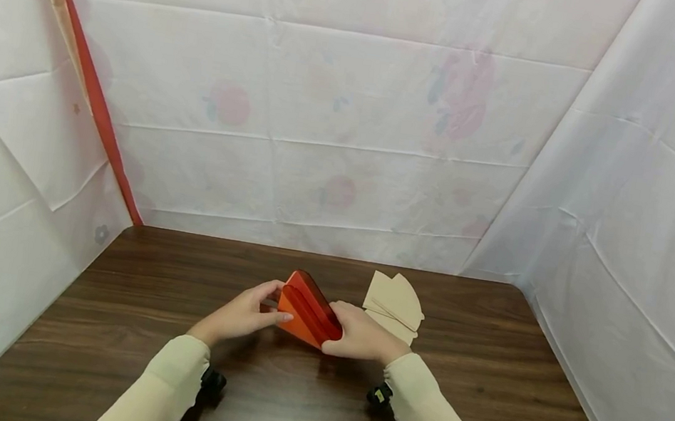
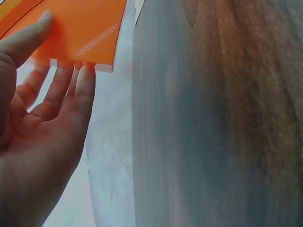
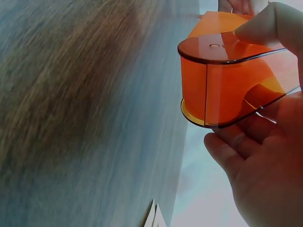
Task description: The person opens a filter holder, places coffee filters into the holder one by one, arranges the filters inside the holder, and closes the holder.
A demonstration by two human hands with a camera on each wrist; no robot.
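Both hands hold a see-through orange-red plastic case (image 1: 309, 309), wedge-like with a rounded end, tilted above the table. It looks like a holder for paper coffee filters. My left hand (image 1: 240, 313) pinches its left part, thumb on the flat orange face (image 2: 85, 33) and fingertips at the underside. On the other side, my right hand (image 1: 362, 334) grips the case near its rounded end (image 3: 201, 90), thumb on top and fingers below. Just beyond the right hand lie several fan-shaped tan paper coffee filters (image 1: 397, 301), partly hidden by that hand.
The dark wood-grain table (image 1: 479, 403) reaches back to a white printed sheet (image 1: 315, 186) hung as a wall. More white sheeting (image 1: 645, 282) closes the right side, and the left side too. A red strip (image 1: 95, 90) runs down the back left corner.
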